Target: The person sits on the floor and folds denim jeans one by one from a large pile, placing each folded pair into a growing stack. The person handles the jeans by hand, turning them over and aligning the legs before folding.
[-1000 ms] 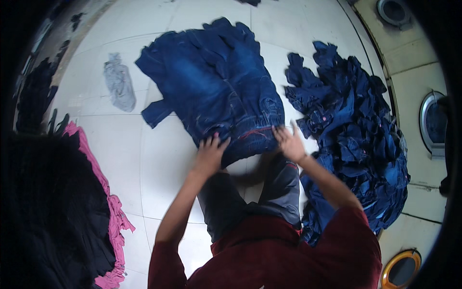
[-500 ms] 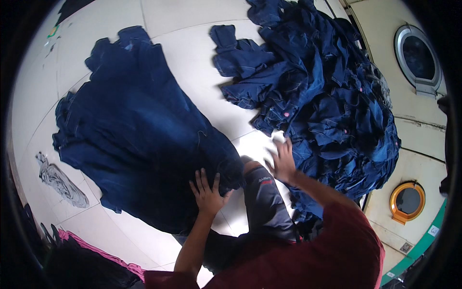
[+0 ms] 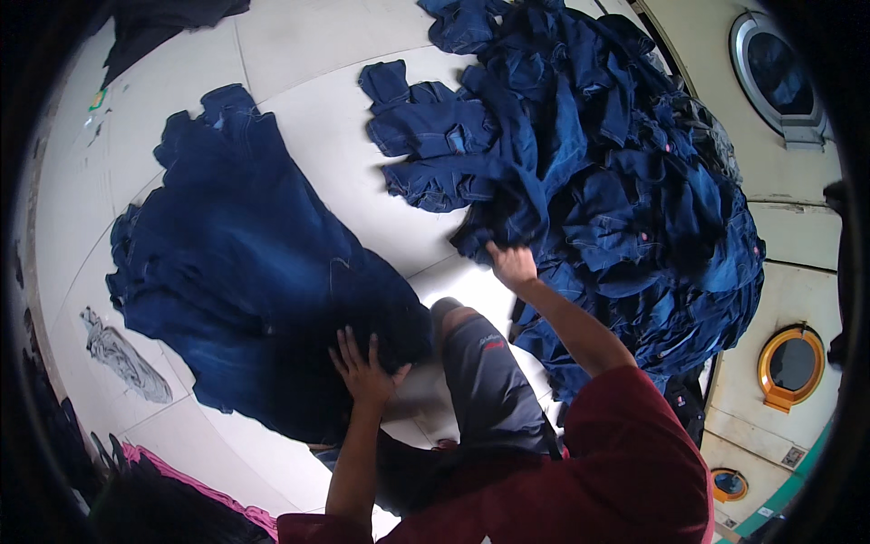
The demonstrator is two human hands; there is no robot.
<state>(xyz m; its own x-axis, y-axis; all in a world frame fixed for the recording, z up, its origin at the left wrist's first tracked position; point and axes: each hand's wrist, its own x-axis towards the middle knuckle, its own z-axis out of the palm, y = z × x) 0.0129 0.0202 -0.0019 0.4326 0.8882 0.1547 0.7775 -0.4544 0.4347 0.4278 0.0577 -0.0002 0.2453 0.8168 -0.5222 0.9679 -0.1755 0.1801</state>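
A stack of dark blue jeans (image 3: pixel 245 245) lies spread on the floor to my left. My left hand (image 3: pixel 366 374) rests flat on its near right part, fingers spread. To the right is a big jumbled heap of jeans (image 3: pixel 625 218), with several legs sticking out toward the middle. My right hand (image 3: pixel 514 266) is closed on the edge of one pair of jeans (image 3: pixel 507 213) at the heap's left side. The fingertips are partly hidden by the fabric.
A rolled grey cloth (image 3: pixel 127 363) lies left of the stack. Pink and black fabric (image 3: pixel 195 485) sits at the lower left, dark cloth (image 3: pixel 168 23) at the upper left. Machines with a silver round door (image 3: pixel 775 77) and an orange one (image 3: pixel 791 364) stand along the right.
My right hand has moved slightly left, from open above the heap's edge to closed on a pair of jeans. My left hand stays on the stack while the view has shifted.
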